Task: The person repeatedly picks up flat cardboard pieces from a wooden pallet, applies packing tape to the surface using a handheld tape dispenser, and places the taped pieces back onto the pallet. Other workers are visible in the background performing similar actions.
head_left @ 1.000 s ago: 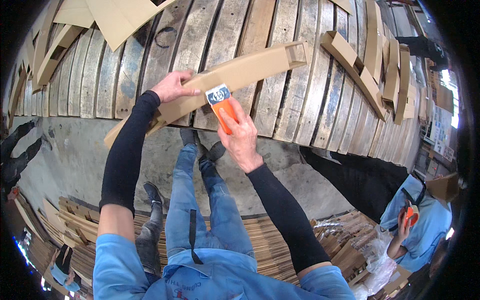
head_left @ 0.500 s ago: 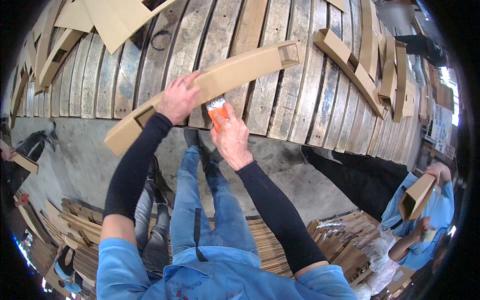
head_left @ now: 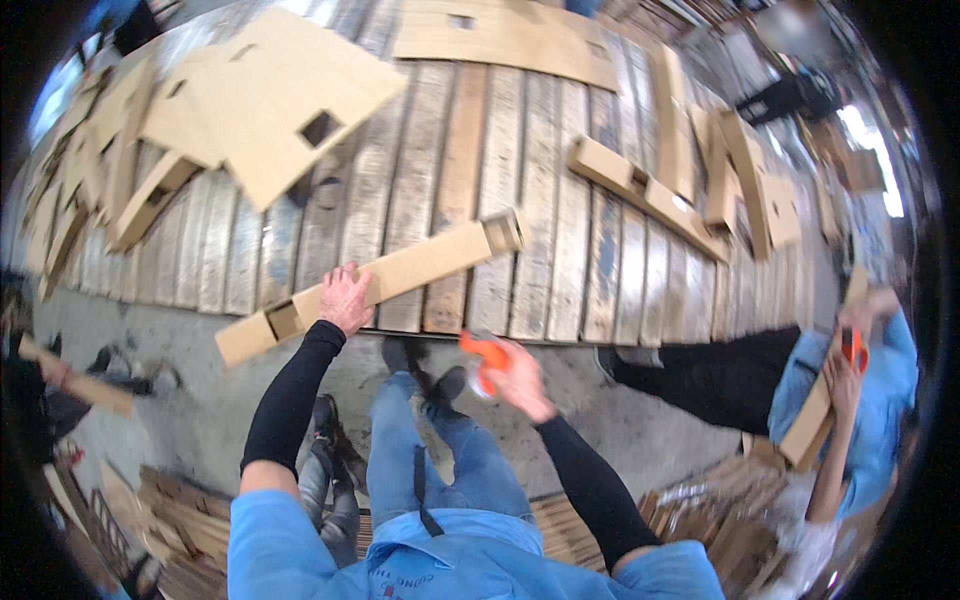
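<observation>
Head view, and the right hand [head_left: 510, 375] is off the work! Half a second ago the orange hand-held tape dispenser [head_left: 487, 360] sat right at the near side of the long, straight box of plain tan cardboard [head_left: 425, 265]; now it's swung clear, out at four o'clock from the box's middle, just beyond the near edge of the slatted wooden bench [head_left: 540, 270]. The fingers are wrapped round that orange body, blurred with the motion.

What does that mean? Tool and box have parted, so by my reading the left hand [head_left: 345, 299] alone is steadying things. It has stayed on the box, laid across the upper face just beside the cut-out nearer the eight o'clock end, fingers reaching towards twelve. Whether it's truly gripping or merely pressing down, I can't tell from above.

Now the line of that box! Its long axis runs from eight o'clock up to two, lying low along the near edge of the bench. The two o'clock end, with an opening in it, points away over the boards; the eight o'clock end pokes out past the edge, over the concrete floor [head_left: 210, 400].

Around it, at eleven o'clock, a wide flat tan cardboard sheet with cut-outs [head_left: 300, 80]; just past two, a second tan cardboard box [head_left: 605, 165], slanting the other way, from ten down to four.
</observation>
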